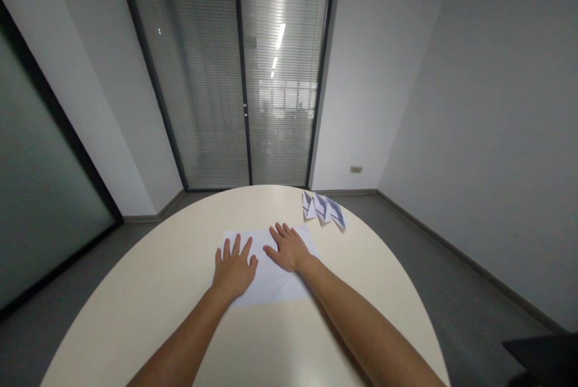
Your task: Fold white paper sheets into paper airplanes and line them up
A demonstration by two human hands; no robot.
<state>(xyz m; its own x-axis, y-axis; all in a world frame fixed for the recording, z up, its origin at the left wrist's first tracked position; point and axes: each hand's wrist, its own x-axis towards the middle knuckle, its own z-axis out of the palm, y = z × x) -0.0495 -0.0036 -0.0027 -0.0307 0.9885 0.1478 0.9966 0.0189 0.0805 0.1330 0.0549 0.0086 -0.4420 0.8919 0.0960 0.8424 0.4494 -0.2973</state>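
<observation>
A sheet of white paper [275,287] lies flat on the round table in front of me. Spread across its left part is my left hand [235,269], palm down with the fingers apart. My right hand [289,248] rests palm down on the upper right of the same sheet, its fingers stretched out. Neither hand grips anything. Beyond my right hand, near the far right edge of the table, several folded paper pieces [322,208] sit side by side in a row.
The cream round table [171,291] has a curved edge all around. Past it stand a glazed door with blinds [284,134] and white walls. A dark object [546,357] is at the lower right, beyond the table.
</observation>
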